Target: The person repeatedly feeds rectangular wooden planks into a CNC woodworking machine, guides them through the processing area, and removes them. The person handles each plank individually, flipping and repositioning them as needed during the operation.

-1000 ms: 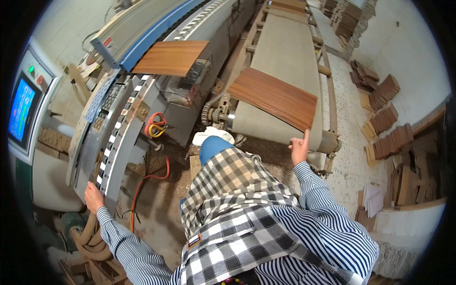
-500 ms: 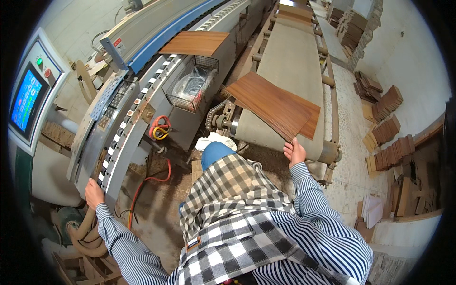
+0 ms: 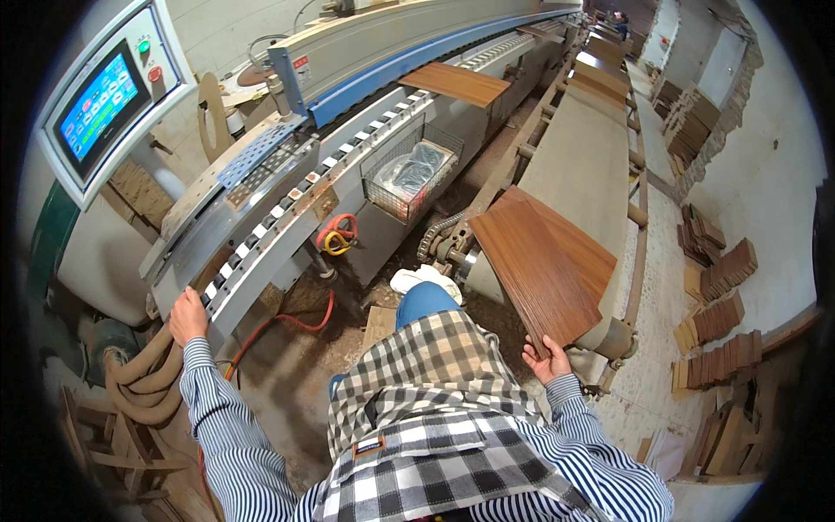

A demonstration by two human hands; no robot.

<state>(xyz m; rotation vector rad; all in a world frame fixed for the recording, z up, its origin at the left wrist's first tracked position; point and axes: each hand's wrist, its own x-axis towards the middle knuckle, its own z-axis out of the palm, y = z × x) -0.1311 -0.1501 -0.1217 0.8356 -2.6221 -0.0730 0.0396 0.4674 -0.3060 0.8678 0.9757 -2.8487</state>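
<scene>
My right hand (image 3: 548, 359) grips the near corner of a brown wood-grain panel (image 3: 535, 270). That panel is tilted and reaches over the near end of the conveyor belt. A second wood-grain panel (image 3: 584, 241) lies partly beneath it on the belt. At the left, my left hand (image 3: 188, 317) is closed round the near end of the edge machine's roller rail (image 3: 296, 204); its fingertips are partly hidden. Farther along the machine, another wood-grain panel (image 3: 457, 83) juts out from under the blue beam.
A wire basket (image 3: 414, 174) with plastic-wrapped contents hangs on the machine, near red-handled scissors (image 3: 337, 233). The control screen (image 3: 97, 104) stands at the left. The conveyor belt (image 3: 581, 148) runs away from me. Stacked boards (image 3: 726, 270) line the right wall. A red hose (image 3: 309, 322) crosses the floor.
My right hand has drawn the held panel's near end toward me and swung it more lengthwise, baring more of the panel below. My left hand stays on the rail. The view has shifted.
</scene>
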